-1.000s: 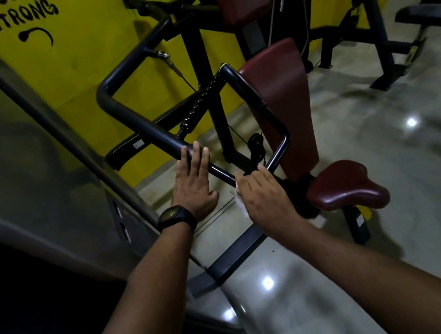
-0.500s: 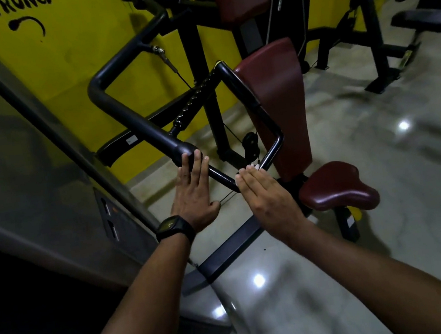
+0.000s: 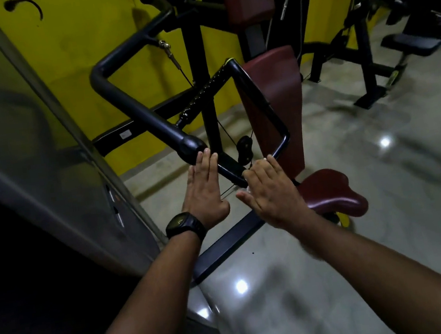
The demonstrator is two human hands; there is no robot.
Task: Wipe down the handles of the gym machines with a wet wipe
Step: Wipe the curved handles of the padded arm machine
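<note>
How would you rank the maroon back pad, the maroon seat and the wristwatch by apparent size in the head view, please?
1. maroon back pad
2. maroon seat
3. wristwatch, which looks clearly smallest although it is nearest the camera

Black handle (image 3: 147,115) — maroon seat (image 3: 331,196), yellow wall (image 3: 88,43)

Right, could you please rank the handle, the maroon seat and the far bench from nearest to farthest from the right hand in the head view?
1. The handle, in the centre, right under the fingers of the right hand.
2. The seat, just to the right of that hand and lower down.
3. The bench, far off at the upper right, across the floor.
</note>
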